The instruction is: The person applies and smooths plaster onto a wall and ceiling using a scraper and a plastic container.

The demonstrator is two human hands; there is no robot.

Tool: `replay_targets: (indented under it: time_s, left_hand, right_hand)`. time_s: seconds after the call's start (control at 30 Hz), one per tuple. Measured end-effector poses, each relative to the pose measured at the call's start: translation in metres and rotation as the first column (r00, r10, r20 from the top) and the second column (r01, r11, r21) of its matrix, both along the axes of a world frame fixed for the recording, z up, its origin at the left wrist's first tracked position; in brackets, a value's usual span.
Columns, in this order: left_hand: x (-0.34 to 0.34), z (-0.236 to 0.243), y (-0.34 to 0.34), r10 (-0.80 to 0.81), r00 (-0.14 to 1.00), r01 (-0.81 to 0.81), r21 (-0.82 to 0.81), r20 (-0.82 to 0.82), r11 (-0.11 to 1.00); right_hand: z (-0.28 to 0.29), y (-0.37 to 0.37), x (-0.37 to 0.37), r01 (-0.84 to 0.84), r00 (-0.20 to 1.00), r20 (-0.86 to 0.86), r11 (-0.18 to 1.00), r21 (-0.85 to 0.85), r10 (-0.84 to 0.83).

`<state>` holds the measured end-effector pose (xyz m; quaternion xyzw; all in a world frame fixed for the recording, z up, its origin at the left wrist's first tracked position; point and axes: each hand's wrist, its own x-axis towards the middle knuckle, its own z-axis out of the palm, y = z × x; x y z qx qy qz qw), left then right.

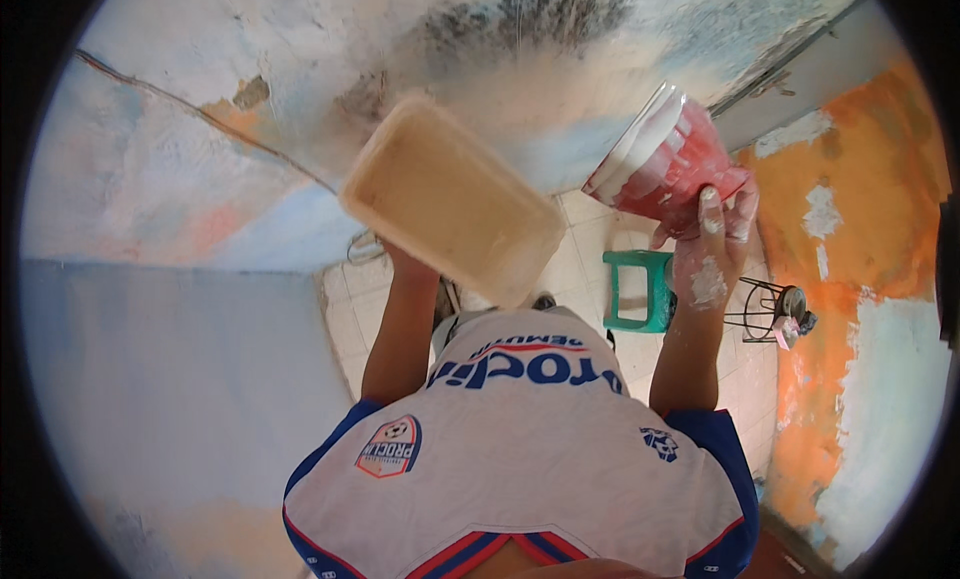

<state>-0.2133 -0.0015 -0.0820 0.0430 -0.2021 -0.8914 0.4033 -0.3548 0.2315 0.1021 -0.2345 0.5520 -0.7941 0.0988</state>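
Observation:
A beige rectangular plastic tub [450, 199] is held up in front of me, tilted and slightly blurred. My left hand [408, 259] grips it from behind at its lower left side; the tub hides the fingers. To the right, my right hand [715, 229] is wrapped round the base of a red bucket [685, 164] smeared with white, plaster-like material. The bucket leans with its white-coated rim toward the upper left. White smears also cover the back of my right hand and wrist. Tub and bucket are apart, and the inside of the bucket is hidden.
A green plastic stool [638, 291] and a black metal stool [765, 314] with small items on top stand on the tiled floor [585, 264]. A patchy, stained wall [300, 89] rises ahead, with a cable [205, 119] along it. An orange, peeling wall [850, 179] is at the right.

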Motion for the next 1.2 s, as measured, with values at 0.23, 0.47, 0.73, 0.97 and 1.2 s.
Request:
replay_targets:
  time_s: [0.23, 0.47, 0.73, 0.97, 1.2]
  left_hand:
    - [-0.045, -0.033, 0.052, 0.056, 0.998, -0.056, 0.033, -0.013, 0.998]
    - [-0.059, -0.018, 0.054, 0.013, 0.999, -0.016, -0.060, -0.050, 0.998]
    - [-0.057, -0.013, 0.068, 0.046, 0.999, -0.045, -0.077, 0.007, 0.996]
    - [-0.057, -0.010, 0.081, 0.025, 0.998, -0.021, -0.092, 0.050, 0.996]
    - [-0.066, -0.004, 0.094, 0.003, 0.994, 0.011, -0.123, 0.111, 0.992]
  right_hand:
    - [-0.010, 0.011, -0.035, -0.203, 0.977, -0.028, 0.967, 0.153, 0.209]
    - [0.020, -0.013, -0.025, -0.145, 0.571, -0.567, 0.753, 0.642, 0.593]
    - [0.005, -0.028, -0.018, -0.008, 0.388, -0.577, 0.629, 0.778, 0.719]
    - [0.000, -0.007, -0.019, -0.182, 0.374, -0.465, 0.556, 0.811, 0.802]
    - [0.006, 0.016, -0.037, -0.223, 0.528, -0.442, 0.621, 0.752, 0.725]
